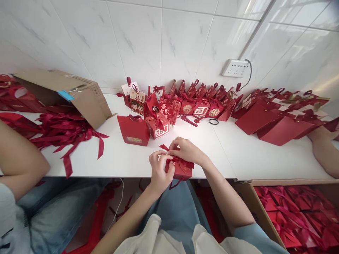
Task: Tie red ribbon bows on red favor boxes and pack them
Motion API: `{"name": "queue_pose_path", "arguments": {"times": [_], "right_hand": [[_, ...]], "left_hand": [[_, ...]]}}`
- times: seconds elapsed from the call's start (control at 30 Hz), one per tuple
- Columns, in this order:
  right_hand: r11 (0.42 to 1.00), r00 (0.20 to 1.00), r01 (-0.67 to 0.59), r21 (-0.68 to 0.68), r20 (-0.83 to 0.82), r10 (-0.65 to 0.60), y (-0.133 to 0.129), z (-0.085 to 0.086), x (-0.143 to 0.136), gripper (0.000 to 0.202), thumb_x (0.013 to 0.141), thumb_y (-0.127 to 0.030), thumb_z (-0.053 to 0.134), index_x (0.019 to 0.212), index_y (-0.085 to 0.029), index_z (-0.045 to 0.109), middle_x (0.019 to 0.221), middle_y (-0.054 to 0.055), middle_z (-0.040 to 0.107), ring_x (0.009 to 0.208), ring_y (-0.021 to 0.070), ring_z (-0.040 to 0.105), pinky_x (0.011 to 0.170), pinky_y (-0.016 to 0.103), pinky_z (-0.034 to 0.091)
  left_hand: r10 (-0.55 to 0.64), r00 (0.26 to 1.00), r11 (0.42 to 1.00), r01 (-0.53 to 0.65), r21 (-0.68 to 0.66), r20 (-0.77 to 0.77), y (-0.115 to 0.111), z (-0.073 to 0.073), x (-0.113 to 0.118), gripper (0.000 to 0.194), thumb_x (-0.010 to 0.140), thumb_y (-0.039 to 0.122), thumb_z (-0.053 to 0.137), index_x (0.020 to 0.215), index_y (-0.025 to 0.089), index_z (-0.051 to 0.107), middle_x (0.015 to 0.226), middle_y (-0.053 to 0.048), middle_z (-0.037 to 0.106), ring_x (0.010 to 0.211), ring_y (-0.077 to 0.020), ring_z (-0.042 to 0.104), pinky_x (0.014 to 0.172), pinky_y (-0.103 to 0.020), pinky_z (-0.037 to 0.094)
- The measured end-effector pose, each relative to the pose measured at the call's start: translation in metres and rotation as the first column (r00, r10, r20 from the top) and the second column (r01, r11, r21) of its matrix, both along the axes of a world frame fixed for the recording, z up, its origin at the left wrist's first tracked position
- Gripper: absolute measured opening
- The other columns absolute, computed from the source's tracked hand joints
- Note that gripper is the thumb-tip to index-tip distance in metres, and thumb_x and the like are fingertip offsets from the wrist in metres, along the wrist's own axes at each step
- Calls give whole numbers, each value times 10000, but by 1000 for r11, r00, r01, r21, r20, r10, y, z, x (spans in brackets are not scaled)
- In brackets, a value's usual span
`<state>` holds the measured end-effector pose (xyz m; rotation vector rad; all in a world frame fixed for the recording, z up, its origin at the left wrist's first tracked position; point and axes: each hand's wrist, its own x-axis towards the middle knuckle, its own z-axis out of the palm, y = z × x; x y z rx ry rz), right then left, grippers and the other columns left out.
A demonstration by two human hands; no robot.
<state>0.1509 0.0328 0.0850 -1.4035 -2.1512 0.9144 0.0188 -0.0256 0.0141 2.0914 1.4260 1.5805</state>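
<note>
A small red gift box [184, 171] rests at the table's front edge, right before me. Dark red ribbon [163, 147] is on its top, one end sticking up to the left. My left hand [160, 169] comes at the box from the left, fingers bent and pinched at the ribbon. From above right, my right hand [185, 150] pinches the same ribbon, thumb and forefinger close to the left fingertips. The exact pinch points are partly hidden by the fingers. Just behind stand a plain red box [134, 130] and a patterned red box [159, 127].
Several red gift boxes [201, 106] line the wall, with a black ring [213, 121] before them. Left lie an open cardboard box [87, 102], a ribbon heap [66, 130] and a person's arm [21, 158]. Right are red bags [283, 127], another person's arm [324, 151] and a filled carton [245, 197].
</note>
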Motion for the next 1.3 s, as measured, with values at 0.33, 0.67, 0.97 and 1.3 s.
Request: {"name": "queue_pose_path", "arguments": {"times": [0.33,0.67,0.97,1.3], "right_hand": [[955,954,115,-272,-236,-182,12,-6,10,153,709,-282,637,712,-150,561,667,-27,588,609,100,524,570,231,405],[873,861,481,-82,-140,-488,-4,-18,54,391,803,-535,490,784,-156,585,825,65,647,796,188,581,741,324,425],[839,810,239,-488,-376,-450,-41,-38,81,457,693,-619,619,683,-164,571,676,30,620,702,158,586,762,321,449],[929,862,167,-329,-408,-300,25,-34,53,367,601,-506,675,683,-160,583,588,-27,529,549,101,435,565,261,369]], "left_hand": [[-222,949,971,235,33,-226,8,6,-4,415,755,14,391,1056,219,589,1016,-52,600,984,-211,497,872,-379,348],[-281,931,959,282,-28,-232,9,8,-7,412,782,21,374,1080,191,602,1003,-50,614,979,-204,489,872,-366,336],[-311,928,950,307,-51,-207,11,6,-8,401,796,29,366,1081,182,603,1036,-55,607,1003,-203,470,893,-367,340],[-306,894,952,277,-131,-327,10,15,-10,459,791,40,367,1147,217,596,1065,-55,584,1013,-211,463,895,-375,330]]}}
